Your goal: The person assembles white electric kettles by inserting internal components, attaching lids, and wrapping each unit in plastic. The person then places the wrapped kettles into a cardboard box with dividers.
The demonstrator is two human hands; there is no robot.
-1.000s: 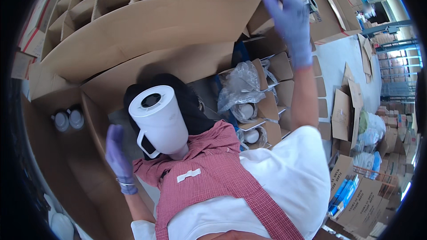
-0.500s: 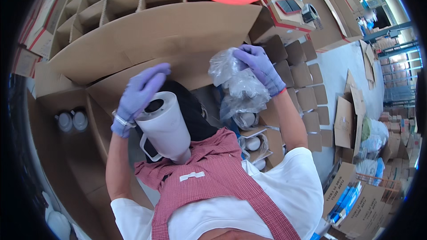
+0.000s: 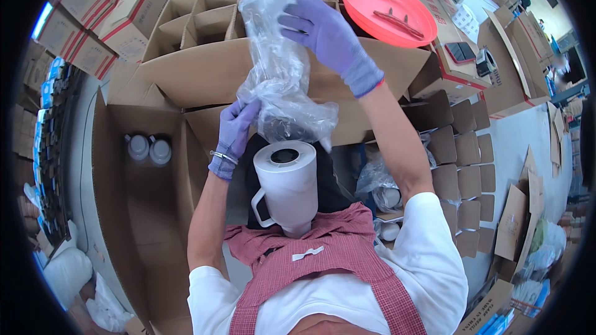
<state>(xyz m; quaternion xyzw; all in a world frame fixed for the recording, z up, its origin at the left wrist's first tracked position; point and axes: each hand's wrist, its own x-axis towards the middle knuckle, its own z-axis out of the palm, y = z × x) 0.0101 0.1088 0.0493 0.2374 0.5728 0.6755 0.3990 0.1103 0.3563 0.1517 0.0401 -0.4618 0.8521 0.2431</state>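
Between my hands hangs a crumpled clear plastic bag [image 3: 276, 74], stretched upward. My left hand [image 3: 237, 127] is closed on the bag's lower left side. My right hand [image 3: 326, 37] is at its upper end, the forefinger side against the plastic and the other fingers slightly apart; its exact grip is partly hidden. Just below the bag, a white handled tumbler [image 3: 287, 186] rests at my lap against the red checked apron [image 3: 329, 254]. Its wide end, with a dark round centre, faces up, and its handle points left. Neither hand touches the tumbler.
On the left stands a deep cardboard box [image 3: 139, 211] with two white cups [image 3: 149, 149] inside. Ahead is a divided carton [image 3: 211, 25] holding several white-topped items. A red plastic basin [image 3: 372, 9] sits beside it. Cardboard dividers [image 3: 465, 174] stand at the right.
My right hand has raised the plastic bag and moved it left, over the tumbler. My left hand has left the tumbler's side and taken hold of the bag. The view has shifted.
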